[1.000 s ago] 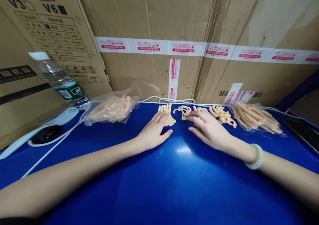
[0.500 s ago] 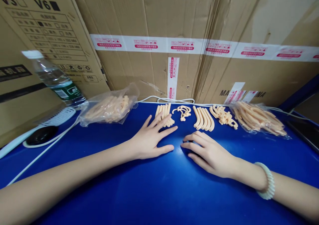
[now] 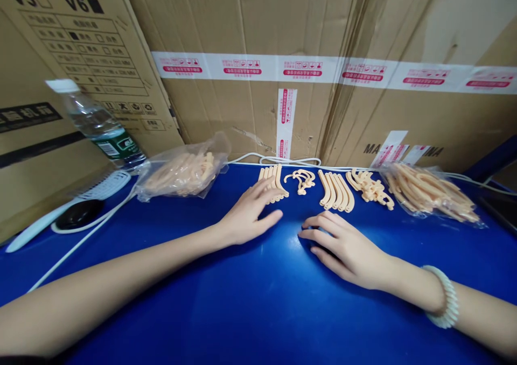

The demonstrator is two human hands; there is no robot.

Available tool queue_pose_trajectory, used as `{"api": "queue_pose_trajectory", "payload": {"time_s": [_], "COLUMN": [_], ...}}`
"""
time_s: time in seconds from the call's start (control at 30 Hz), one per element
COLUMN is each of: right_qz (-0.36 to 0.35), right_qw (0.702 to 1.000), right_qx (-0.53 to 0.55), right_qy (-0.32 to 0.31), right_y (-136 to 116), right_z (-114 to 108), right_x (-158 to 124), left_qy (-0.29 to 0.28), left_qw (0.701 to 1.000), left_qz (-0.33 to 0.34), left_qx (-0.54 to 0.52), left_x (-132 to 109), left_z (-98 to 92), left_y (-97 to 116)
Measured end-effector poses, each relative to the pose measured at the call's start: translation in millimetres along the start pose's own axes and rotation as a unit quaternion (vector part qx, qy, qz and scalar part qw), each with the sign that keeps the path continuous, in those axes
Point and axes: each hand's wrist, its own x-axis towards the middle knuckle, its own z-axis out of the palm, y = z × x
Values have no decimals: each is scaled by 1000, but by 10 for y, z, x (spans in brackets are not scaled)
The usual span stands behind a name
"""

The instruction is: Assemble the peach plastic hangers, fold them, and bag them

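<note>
Fingers of my left hand [image 3: 251, 213], slightly parted, cover part of the row of slim beige plastic-looking strips [image 3: 278, 177] near the far edge of the glossy blue table [image 3: 258, 300]; I can't tell whether they grip or merely rest. Dragging them rightward could skew that row into the small bunch of thin, curved beige pieces [image 3: 301, 182]. My right hand [image 3: 337, 246], loosely curled with nothing visible in its grasp, sits closer to the near edge than the row of curved beige strips [image 3: 336, 190]; a careless forward reach could knock those into the knobbly beige cluster [image 3: 370, 187] on their right. Creases blur what the left clear plastic bag [image 3: 181, 174] contains, my left fingers hide some strip ends, my right palm's underside is unseen, and the frame cuts off both forearms.
</note>
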Motion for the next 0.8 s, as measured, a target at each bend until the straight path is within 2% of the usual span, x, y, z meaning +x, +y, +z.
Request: {"api": "queue_pose_trajectory", "payload": {"time_s": [0.1,0.17,0.33,0.5,0.8], "right_qz": [-2,-4,-7,-7,-7], "right_qw": [1000,1000,1000,1000,1000], "right_qx": [-5,-10,-15,-14,-9], "right_qy": [0,-1,3,4,6], "right_y": [0,-5,-18,-11,-15], "right_z": [-4,-11,-18,-6,-11], "right_x": [3,2,-4,3,-7], "left_qy": [122,151,126,91,97], "left_qw": [991,987,991,987,987], "left_qz": [-14,-38,-44,-1,-55], "left_qx": [-57,-50,6,135,112], "left_x": [48,75,64,18,20], "left_z": [7,0,-38,-59,-34], "left_y": [-99,-157,-164,-78,-102]}}
